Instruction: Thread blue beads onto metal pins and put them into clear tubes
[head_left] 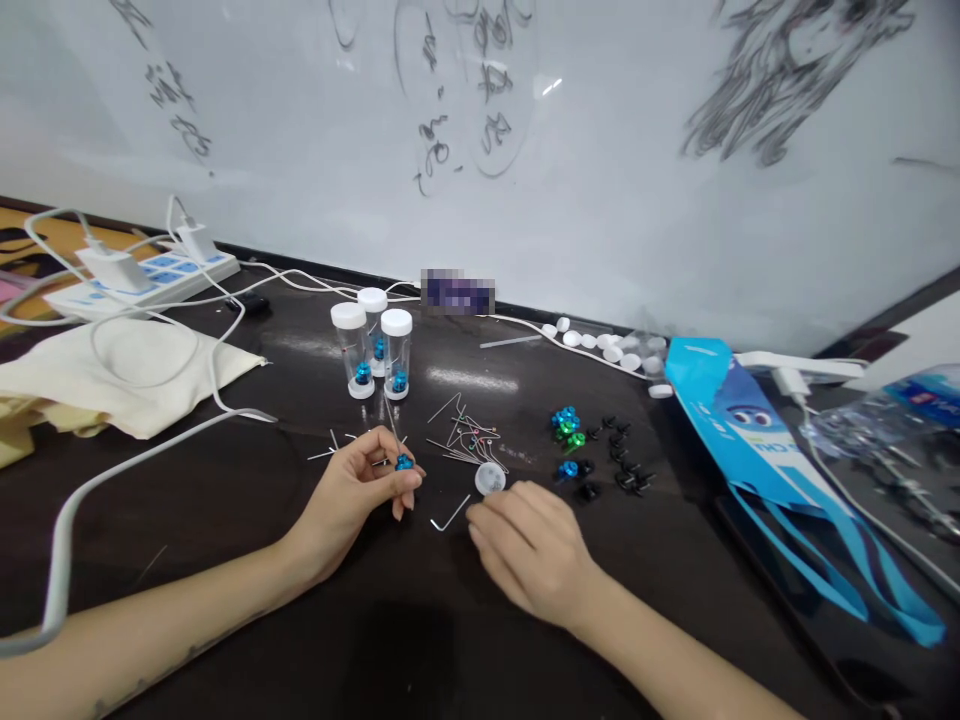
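My left hand (358,487) pinches a small shiny blue metal piece (404,462) between thumb and fingers, with a thin wire (391,412) rising from it. My right hand (529,545) is curled with its fingers together beside a small white cap (490,478) holding tiny grey parts. Whatever its fingertips hold, if anything, is hidden. An L-shaped hex key (452,514) lies between the hands. Behind it are scattered thin wires (469,437), some with coloured ends. Three clear tubes with white caps (396,350) stand upright behind my left hand, blue pieces inside.
Blue and green metal pieces (568,428) and small black parts (628,470) lie on the right. White caps (611,348) sit farther back. A blue lanyard packet (739,410) lies at far right. At left are a power strip (150,280), a cloth pouch (142,370) and a white cable (64,540).
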